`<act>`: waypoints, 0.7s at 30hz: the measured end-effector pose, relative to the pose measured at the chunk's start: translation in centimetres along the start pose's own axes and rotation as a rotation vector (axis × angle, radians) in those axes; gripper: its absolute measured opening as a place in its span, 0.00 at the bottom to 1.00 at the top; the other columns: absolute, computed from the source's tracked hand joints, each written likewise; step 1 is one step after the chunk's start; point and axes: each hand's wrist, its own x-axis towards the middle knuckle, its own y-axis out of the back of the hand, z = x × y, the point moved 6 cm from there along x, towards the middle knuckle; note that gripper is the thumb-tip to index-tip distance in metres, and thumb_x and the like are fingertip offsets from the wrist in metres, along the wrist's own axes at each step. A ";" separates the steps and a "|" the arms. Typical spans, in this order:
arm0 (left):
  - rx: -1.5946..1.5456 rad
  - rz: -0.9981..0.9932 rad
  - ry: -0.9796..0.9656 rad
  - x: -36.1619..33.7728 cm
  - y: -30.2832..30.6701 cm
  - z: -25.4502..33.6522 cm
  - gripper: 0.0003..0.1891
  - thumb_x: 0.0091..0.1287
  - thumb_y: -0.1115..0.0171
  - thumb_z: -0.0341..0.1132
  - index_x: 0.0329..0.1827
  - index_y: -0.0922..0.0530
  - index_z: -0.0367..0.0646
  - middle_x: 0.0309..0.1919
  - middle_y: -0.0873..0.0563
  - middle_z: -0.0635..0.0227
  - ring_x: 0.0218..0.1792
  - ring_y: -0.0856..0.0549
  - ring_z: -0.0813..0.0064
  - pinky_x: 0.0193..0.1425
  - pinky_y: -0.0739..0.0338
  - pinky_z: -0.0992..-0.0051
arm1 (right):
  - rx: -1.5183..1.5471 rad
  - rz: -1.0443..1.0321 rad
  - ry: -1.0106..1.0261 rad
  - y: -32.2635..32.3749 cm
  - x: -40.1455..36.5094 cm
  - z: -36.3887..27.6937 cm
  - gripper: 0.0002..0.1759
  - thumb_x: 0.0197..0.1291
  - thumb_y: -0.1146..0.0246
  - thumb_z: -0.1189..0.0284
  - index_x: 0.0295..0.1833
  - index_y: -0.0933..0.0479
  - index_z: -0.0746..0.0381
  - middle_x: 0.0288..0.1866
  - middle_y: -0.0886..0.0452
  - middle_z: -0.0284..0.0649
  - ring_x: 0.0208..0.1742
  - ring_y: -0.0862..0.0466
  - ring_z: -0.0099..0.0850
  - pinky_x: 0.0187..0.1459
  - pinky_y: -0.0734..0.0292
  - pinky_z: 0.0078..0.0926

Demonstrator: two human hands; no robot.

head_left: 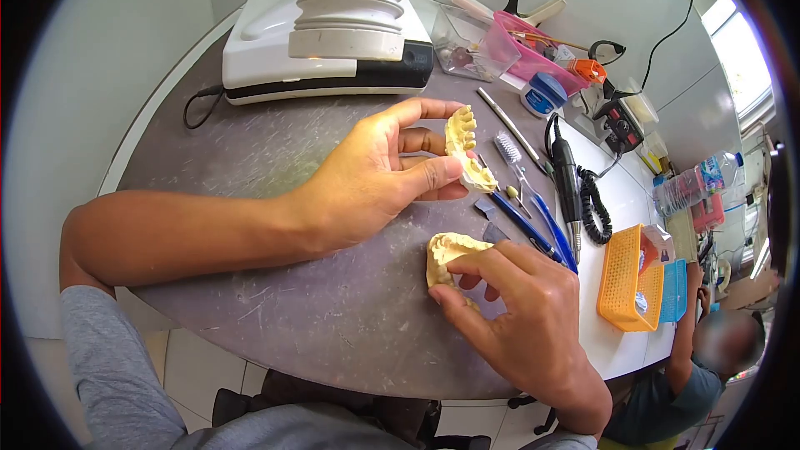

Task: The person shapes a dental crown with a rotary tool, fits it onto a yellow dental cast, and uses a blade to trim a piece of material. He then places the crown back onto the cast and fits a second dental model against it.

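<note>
My left hand (371, 162) holds a yellowish plaster dental cast (461, 132) above the table, pinched between thumb and fingers, its row of teeth facing right. Lower down, a second dental cast (438, 252) of the same pale yellow rests on the grey tabletop (308, 308). My right hand (525, 308) has thumb and forefinger at this cast's near side, the other fingers curled over it and hiding part of it. Just right of the casts lie a blue pen-like tool (527, 227), a toothbrush (510, 152) and small burrs (512, 192).
A black handpiece (567, 179) with coiled cord lies on the right. Behind stands a white machine (325, 87) under a ribbed suction hose (350, 0). A pink basket (533, 58), blue-lidded jar (544, 96) and orange basket (621, 283) line the edge. Another person (667, 404) sits at far right.
</note>
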 end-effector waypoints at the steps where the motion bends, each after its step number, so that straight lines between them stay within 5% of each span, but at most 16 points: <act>1: -0.003 -0.008 -0.007 0.0 0.0 0.0 0.29 0.74 0.40 0.28 0.76 0.40 0.39 0.57 0.20 0.57 0.58 0.17 0.69 0.67 0.20 0.70 | 0.001 0.013 0.016 0.2 -0.1 -0.1 0.13 0.49 0.22 0.70 0.38 0.16 0.63 0.28 0.18 0.37 0.24 0.19 0.29 0.26 0.25 0.26; 21: 0.089 -0.026 -0.016 -0.2 0.0 0.0 0.29 0.74 0.38 0.30 0.75 0.39 0.40 0.57 0.20 0.59 0.59 0.18 0.71 0.68 0.21 0.69 | -0.136 0.047 0.048 -0.1 -0.6 -0.8 0.12 0.47 0.23 0.72 0.38 0.17 0.60 0.31 0.18 0.36 0.30 0.19 0.35 0.31 0.26 0.32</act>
